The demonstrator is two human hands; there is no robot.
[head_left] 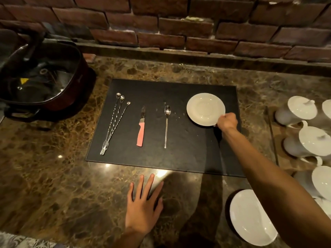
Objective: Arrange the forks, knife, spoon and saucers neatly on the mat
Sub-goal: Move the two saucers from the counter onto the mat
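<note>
A black mat (186, 151) lies on the marble counter. On its left lie three long twisted forks (114, 125), bunched with tines toward me. A knife (141, 130) with a pink handle lies beside them, then a long-handled spoon (166, 126). A white saucer (204, 108) rests on the mat's right part. My right hand (227, 121) grips that saucer's near right rim. My left hand (144, 204) lies flat on the counter in front of the mat, fingers spread, holding nothing. Another white saucer (250, 219) sits on the counter at the lower right, partly hidden by my right arm.
A large dark pot with a glass lid (37, 81) stands at the left. Several white lidded jugs (302, 111) crowd the right edge behind a thin rail. A brick wall (161, 29) and stone ledge close off the back.
</note>
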